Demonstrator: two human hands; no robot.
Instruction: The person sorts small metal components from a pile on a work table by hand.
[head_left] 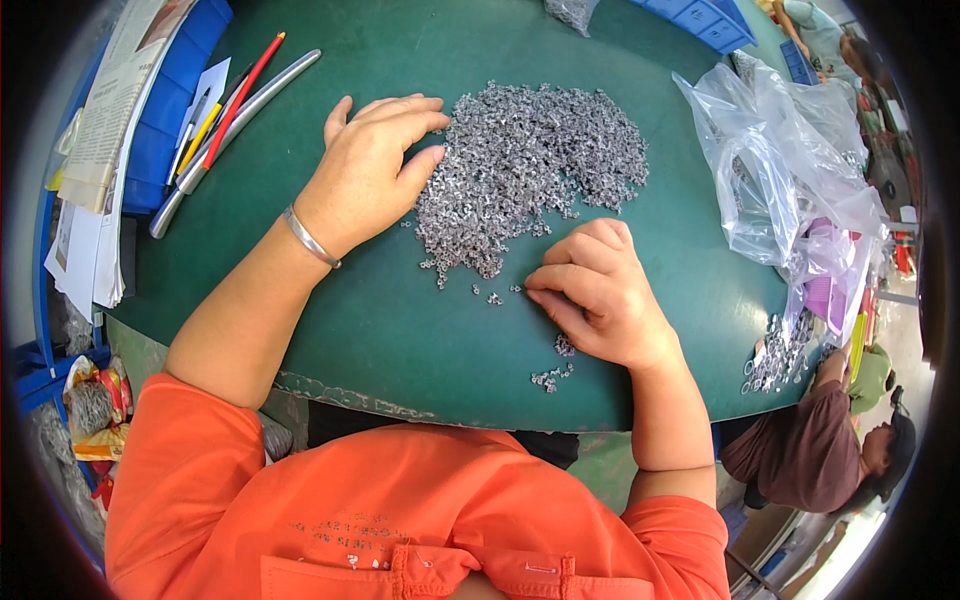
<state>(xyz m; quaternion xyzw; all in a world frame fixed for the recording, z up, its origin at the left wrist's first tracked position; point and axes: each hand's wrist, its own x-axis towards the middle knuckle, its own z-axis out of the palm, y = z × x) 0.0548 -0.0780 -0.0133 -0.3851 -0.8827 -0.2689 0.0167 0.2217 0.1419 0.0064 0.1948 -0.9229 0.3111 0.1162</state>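
Note:
A wide heap of tiny grey metal parts (530, 160) lies on the green tabletop. My left hand (375, 165) rests at the heap's left edge, its fingers stretched out and apart, the tips touching the outermost parts. Close to the heap's lower right side, my right hand (600, 290) is closed, with fingers curled and thumb against the forefinger. Whatever it may hold is hidden. A few loose parts (494, 298) lie just left of its fingertips. Below that hand is a small separate cluster of the same parts (552, 378).
Pens and a long silver tool (270, 95) lie at left beside a blue bin (180, 100) with papers. Clear plastic bags (770, 160) spread at right, above scattered metal rings (778, 355). A blue tray (705, 22) stands at the back. Another person (805, 455) sits at the right edge.

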